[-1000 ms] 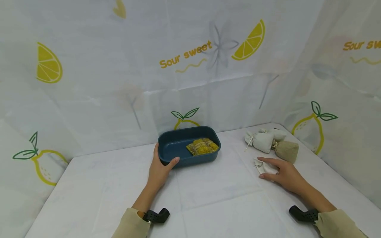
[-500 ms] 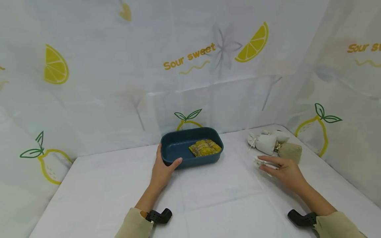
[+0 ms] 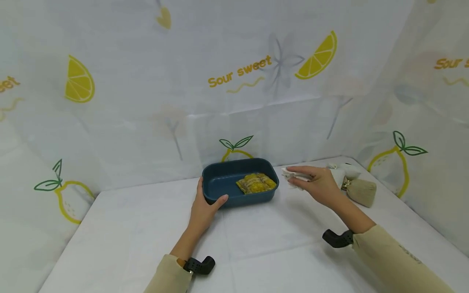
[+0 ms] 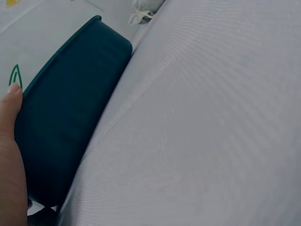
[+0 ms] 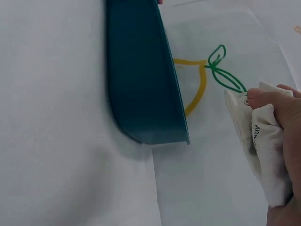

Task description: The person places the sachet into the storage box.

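A dark blue rectangular basin (image 3: 221, 184) stands on the white-covered table, a crinkled yellow-and-brown packet (image 3: 256, 184) lying in its right half. My left hand (image 3: 203, 208) grips the basin's near left corner, thumb on the front wall and fingers along the left side. Raised beside the basin's right end, my right hand (image 3: 320, 185) pinches a small white cloth pouch (image 5: 270, 155) between thumb and fingers. Small dark print shows on the pouch in the right wrist view. In the left wrist view the left thumb (image 4: 14, 89) lies near the basin's rim.
Behind the right hand, at the table's right side, sit a tan drawstring pouch (image 3: 362, 192) and pale pouches (image 3: 349, 171), partly hidden. A white sheet (image 3: 146, 134) with lemon prints hangs behind the table and at its right.
My right hand has closed on the white pouch, lifted it off the table and carried it left toward the basin. The left hand keeps its grip on the basin.
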`<act>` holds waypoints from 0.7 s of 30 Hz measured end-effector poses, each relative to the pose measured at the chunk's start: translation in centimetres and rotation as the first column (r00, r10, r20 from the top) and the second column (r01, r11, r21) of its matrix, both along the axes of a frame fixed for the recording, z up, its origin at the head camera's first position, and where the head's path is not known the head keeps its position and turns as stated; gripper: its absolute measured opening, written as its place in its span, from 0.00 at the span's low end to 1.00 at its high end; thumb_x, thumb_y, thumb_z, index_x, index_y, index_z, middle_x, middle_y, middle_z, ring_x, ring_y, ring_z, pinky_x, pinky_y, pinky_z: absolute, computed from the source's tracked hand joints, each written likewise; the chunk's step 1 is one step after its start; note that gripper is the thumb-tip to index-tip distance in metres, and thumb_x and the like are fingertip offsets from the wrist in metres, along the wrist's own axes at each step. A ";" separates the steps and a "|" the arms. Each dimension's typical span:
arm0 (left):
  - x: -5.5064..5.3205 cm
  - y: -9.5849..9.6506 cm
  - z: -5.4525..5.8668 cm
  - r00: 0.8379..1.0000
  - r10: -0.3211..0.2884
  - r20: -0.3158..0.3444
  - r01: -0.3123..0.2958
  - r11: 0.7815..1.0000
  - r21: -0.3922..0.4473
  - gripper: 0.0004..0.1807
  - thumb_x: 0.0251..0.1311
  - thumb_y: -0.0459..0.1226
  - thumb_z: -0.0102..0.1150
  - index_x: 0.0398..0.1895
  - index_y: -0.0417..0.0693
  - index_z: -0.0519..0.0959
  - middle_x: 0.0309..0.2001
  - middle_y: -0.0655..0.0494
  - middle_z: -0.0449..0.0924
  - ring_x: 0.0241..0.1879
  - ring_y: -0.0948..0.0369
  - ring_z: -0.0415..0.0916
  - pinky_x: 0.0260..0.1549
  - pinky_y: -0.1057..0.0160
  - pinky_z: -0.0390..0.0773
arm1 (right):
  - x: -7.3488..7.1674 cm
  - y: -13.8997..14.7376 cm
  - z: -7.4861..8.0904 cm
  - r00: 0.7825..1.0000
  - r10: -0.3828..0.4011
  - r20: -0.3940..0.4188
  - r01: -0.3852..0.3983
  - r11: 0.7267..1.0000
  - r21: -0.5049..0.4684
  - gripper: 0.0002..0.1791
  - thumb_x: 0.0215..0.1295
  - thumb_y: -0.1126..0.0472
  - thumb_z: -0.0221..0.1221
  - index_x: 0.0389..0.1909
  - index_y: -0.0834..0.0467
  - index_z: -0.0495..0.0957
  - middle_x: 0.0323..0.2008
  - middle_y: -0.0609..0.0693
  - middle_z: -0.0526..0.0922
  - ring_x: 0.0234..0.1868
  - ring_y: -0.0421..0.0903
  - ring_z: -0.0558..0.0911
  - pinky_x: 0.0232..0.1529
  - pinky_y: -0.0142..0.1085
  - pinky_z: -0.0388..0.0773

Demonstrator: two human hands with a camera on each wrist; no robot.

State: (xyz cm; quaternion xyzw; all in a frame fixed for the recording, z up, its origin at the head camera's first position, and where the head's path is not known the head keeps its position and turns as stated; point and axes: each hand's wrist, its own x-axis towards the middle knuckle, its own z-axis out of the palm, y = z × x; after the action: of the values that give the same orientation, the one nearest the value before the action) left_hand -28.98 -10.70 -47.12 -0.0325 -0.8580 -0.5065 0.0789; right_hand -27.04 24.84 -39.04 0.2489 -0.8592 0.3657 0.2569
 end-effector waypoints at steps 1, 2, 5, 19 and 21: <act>0.0 0.0 0.0 1.000 -0.002 0.000 0.002 1.000 -0.002 0.61 0.55 0.64 0.67 0.83 0.64 0.39 0.82 0.50 0.47 0.79 0.43 0.51 0.72 0.34 0.59 | -0.4 -0.6 0.2 1.000 0.017 0.004 -0.017 1.000 0.012 0.20 0.58 0.68 0.70 0.54 0.56 0.86 0.50 0.56 0.89 0.45 0.24 0.84 0.37 0.18 0.79; 0.0 0.0 0.1 1.000 -0.003 -0.001 0.003 1.000 -0.003 0.61 0.55 0.64 0.67 0.83 0.64 0.39 0.82 0.50 0.47 0.79 0.43 0.51 0.72 0.33 0.59 | -0.8 -1.1 0.3 0.999 0.033 0.006 -0.033 0.999 0.031 0.20 0.59 0.68 0.70 0.54 0.56 0.86 0.50 0.55 0.89 0.45 0.28 0.86 0.37 0.19 0.80; 0.0 0.0 0.1 1.000 -0.003 -0.001 0.003 1.000 -0.002 0.61 0.55 0.64 0.67 0.83 0.64 0.39 0.82 0.50 0.47 0.79 0.43 0.51 0.72 0.33 0.59 | -2.1 -2.8 0.4 0.997 0.066 0.030 -0.068 0.994 0.080 0.20 0.61 0.65 0.69 0.55 0.54 0.86 0.52 0.55 0.88 0.46 0.43 0.89 0.36 0.28 0.84; -0.1 0.1 -0.1 1.000 -0.001 -0.017 0.001 1.000 0.003 0.61 0.54 0.64 0.67 0.83 0.63 0.40 0.82 0.52 0.47 0.80 0.45 0.51 0.73 0.35 0.58 | -7.2 -8.1 1.1 0.990 -0.008 0.140 -0.006 0.995 0.098 0.23 0.67 0.58 0.66 0.62 0.57 0.80 0.52 0.60 0.87 0.12 0.46 0.73 0.23 0.36 0.70; -0.1 0.0 -0.1 1.000 0.004 -0.019 -0.004 1.000 0.005 0.61 0.54 0.64 0.68 0.83 0.64 0.40 0.82 0.52 0.48 0.80 0.46 0.51 0.73 0.35 0.58 | -7.9 -8.7 0.9 0.991 -0.013 0.130 -0.001 0.994 0.110 0.23 0.67 0.58 0.66 0.62 0.57 0.80 0.55 0.60 0.86 0.17 0.46 0.79 0.27 0.38 0.75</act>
State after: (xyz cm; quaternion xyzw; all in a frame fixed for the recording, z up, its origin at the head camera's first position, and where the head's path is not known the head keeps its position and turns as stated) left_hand -29.04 -10.70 -47.18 -0.0353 -0.8560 -0.5082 0.0883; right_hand -34.90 16.11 -38.14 0.2357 -0.8937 0.3327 0.1873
